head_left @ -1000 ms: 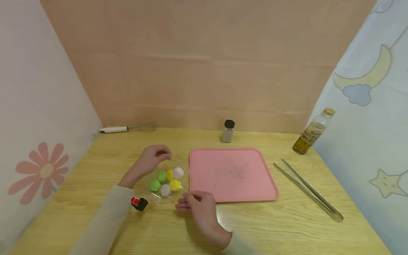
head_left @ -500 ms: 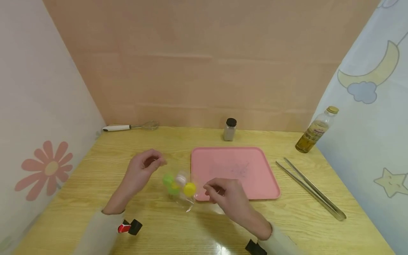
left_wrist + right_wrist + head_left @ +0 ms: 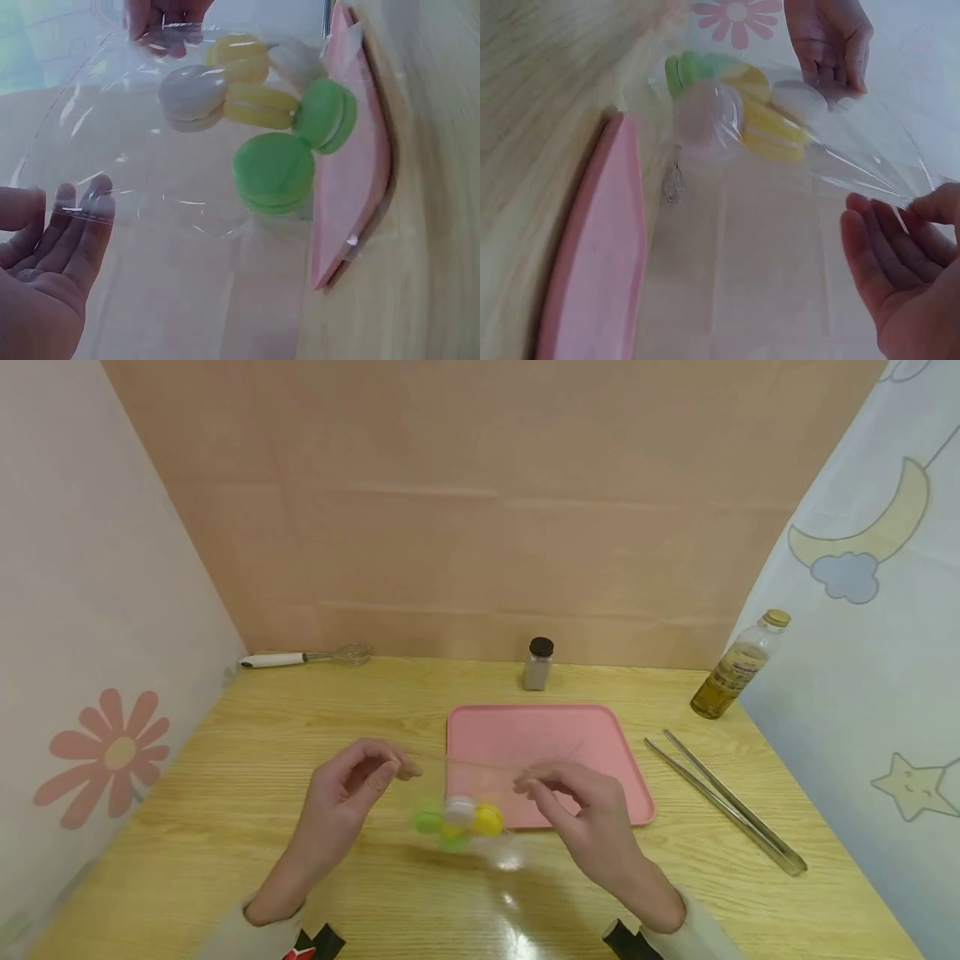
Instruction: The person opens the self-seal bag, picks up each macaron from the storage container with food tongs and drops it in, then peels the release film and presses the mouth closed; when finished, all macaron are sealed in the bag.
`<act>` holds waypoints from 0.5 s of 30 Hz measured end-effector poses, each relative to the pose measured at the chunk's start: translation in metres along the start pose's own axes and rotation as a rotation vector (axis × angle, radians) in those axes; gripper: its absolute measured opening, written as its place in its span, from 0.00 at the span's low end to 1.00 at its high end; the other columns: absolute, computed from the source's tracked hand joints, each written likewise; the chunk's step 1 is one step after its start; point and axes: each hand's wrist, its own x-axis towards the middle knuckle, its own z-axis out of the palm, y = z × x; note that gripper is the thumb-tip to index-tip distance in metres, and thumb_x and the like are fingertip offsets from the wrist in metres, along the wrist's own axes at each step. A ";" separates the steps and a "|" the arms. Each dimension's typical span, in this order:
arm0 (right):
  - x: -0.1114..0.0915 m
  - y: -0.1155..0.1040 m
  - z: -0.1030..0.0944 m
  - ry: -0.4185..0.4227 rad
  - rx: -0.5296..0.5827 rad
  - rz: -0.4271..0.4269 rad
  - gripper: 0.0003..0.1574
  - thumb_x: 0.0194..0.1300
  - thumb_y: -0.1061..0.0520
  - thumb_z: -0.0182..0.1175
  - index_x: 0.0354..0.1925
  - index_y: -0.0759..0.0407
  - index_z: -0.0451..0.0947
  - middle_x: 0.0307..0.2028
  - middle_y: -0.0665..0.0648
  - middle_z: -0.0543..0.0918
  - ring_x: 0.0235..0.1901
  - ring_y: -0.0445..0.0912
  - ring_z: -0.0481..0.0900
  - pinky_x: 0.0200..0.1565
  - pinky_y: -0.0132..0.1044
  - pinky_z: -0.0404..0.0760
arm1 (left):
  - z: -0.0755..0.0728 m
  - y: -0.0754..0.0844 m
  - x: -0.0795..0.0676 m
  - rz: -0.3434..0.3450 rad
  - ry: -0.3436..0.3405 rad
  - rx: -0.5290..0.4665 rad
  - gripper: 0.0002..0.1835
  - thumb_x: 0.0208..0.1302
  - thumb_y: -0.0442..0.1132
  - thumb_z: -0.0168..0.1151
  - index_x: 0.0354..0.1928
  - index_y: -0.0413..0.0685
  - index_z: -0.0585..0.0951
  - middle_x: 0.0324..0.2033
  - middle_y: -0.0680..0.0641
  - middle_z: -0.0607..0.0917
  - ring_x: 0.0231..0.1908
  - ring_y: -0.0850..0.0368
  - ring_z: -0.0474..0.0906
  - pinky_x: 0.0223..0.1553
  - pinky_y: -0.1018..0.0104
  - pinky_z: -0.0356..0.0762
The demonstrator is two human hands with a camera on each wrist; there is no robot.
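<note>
My left hand (image 3: 337, 814) and right hand (image 3: 596, 835) each pinch one side of the mouth of a clear plastic bag (image 3: 870, 161). The bag hangs between them, its top edge stretched nearly straight. Several macarons lie at its bottom: green (image 3: 274, 172), yellow (image 3: 261, 105) and pale white-pink (image 3: 191, 96) ones. In the head view the bag hangs by the near left part of a pink tray (image 3: 547, 727). Both wrist views show the bag held above table level, with the thumb and fingers at its rim.
Behind the tray stands a small jar with a black lid (image 3: 537, 667). A whisk (image 3: 300, 658) lies at the back left. Metal tongs (image 3: 727, 802) lie right of the tray, with an oil bottle (image 3: 738, 668) beyond them. A tan backdrop (image 3: 480, 527) closes the back.
The bag of macarons has gone from low at the tray's left to hanging upright further right and nearer. Both hands have moved right, and the bag's mouth is stretched between them.
</note>
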 end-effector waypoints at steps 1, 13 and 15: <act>-0.003 0.001 0.001 0.011 0.022 -0.001 0.18 0.60 0.79 0.62 0.41 0.60 0.85 0.34 0.56 0.88 0.32 0.46 0.86 0.40 0.32 0.83 | 0.004 -0.002 -0.003 -0.001 0.001 -0.014 0.06 0.75 0.25 0.53 0.45 0.39 0.78 0.43 0.41 0.85 0.45 0.50 0.84 0.50 0.62 0.80; -0.027 0.010 -0.003 0.018 0.034 0.112 0.17 0.62 0.80 0.61 0.36 0.60 0.84 0.30 0.56 0.87 0.28 0.48 0.87 0.29 0.36 0.84 | 0.030 -0.024 -0.023 -0.029 0.038 -0.104 0.05 0.77 0.26 0.49 0.44 0.35 0.75 0.41 0.38 0.86 0.43 0.48 0.84 0.49 0.61 0.80; -0.027 0.008 -0.004 0.021 0.066 0.170 0.15 0.64 0.78 0.61 0.36 0.60 0.83 0.29 0.55 0.87 0.27 0.48 0.86 0.28 0.39 0.85 | 0.033 -0.026 -0.024 -0.036 0.042 -0.131 0.05 0.77 0.26 0.49 0.44 0.35 0.75 0.40 0.38 0.86 0.42 0.48 0.84 0.48 0.61 0.81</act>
